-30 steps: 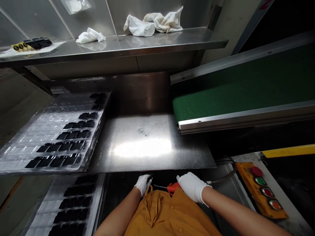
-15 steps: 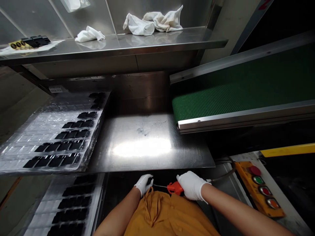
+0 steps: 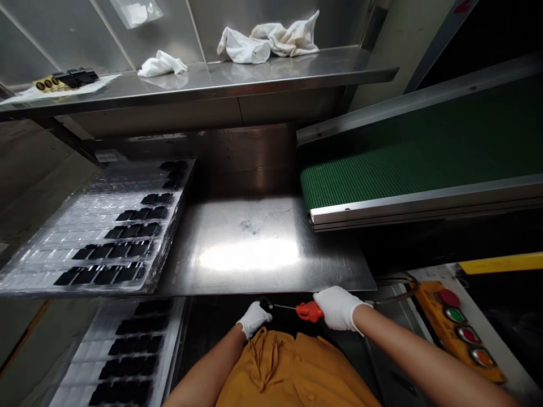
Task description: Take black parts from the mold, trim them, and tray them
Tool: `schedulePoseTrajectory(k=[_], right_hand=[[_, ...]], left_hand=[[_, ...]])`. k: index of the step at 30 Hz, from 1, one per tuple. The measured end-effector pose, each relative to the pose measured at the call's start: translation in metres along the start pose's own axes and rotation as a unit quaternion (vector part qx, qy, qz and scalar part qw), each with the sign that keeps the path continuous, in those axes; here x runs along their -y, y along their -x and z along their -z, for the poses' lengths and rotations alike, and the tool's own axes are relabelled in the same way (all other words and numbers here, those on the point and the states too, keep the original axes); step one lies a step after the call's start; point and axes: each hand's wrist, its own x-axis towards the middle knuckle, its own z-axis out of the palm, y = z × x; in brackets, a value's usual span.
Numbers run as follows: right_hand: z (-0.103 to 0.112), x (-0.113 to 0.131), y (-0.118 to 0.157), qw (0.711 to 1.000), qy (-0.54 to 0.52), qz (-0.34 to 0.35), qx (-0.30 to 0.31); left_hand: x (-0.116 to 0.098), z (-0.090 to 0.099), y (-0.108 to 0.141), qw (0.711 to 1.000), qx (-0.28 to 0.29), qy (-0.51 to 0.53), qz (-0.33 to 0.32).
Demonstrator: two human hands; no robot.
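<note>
In the head view, my right hand, in a white glove, grips a red air blow gun just below the steel table's front edge. Its thin metal nozzle points left toward my other hand. My left hand, also gloved in white, is closed on a small black part near the nozzle's tip. What exactly this part is I cannot make out. A hose runs off to the right behind my right hand.
A clear plastic tray with rows of black parts lies left on the steel table; another tray sits below. A green conveyor belt is at right, above a yellow button box. White cloths lie on the shelf.
Both hands have shifted slightly up and to the right, with the blow gun raised a little. The black part now shows more plainly at my left fingers. The whole view has shifted slightly.
</note>
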Motion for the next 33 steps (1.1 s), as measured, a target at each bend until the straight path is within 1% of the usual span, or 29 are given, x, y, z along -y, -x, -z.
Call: schedulePoseTrajectory(k=[3,7,11,16,20,23,26,29,31,33], right_hand=[[0.001,0.0,0.001,1.0,-0.001,0.005,0.018],[0.003,-0.003,0.007,1.0,-0.001,-0.011,0.015],[0.004,-0.009,0.012,1.0,-0.009,-0.015,0.017],[-0.001,-0.011,0.013,1.0,-0.017,-0.002,0.018],[-0.009,-0.011,0.011,1.0,-0.014,-0.001,0.005],[-0.017,-0.011,0.007,1.0,-0.011,0.011,0.003],[-0.025,-0.013,0.002,1.0,-0.004,0.008,-0.013],[-0.028,-0.015,-0.001,1.0,0.0,-0.001,-0.026],[-0.028,-0.015,-0.001,1.0,0.001,-0.002,-0.026],[-0.027,-0.014,0.001,1.0,0.003,-0.005,-0.028]], left_hand=[[0.001,0.002,0.0,0.999,-0.007,-0.026,-0.019],[0.002,-0.001,-0.004,0.998,-0.02,-0.054,-0.041],[0.001,-0.005,-0.009,0.998,-0.025,-0.046,-0.046],[-0.003,-0.002,-0.004,1.0,-0.015,0.021,-0.003],[-0.009,-0.001,0.004,0.989,-0.005,0.131,0.068],[-0.014,-0.002,0.006,0.961,-0.012,0.239,0.136],[-0.017,-0.002,0.007,0.922,-0.014,0.329,0.202],[-0.021,0.002,0.008,0.879,-0.002,0.401,0.258],[-0.024,0.005,0.008,0.851,0.003,0.442,0.284],[-0.026,0.008,0.008,0.831,-0.004,0.472,0.294]])
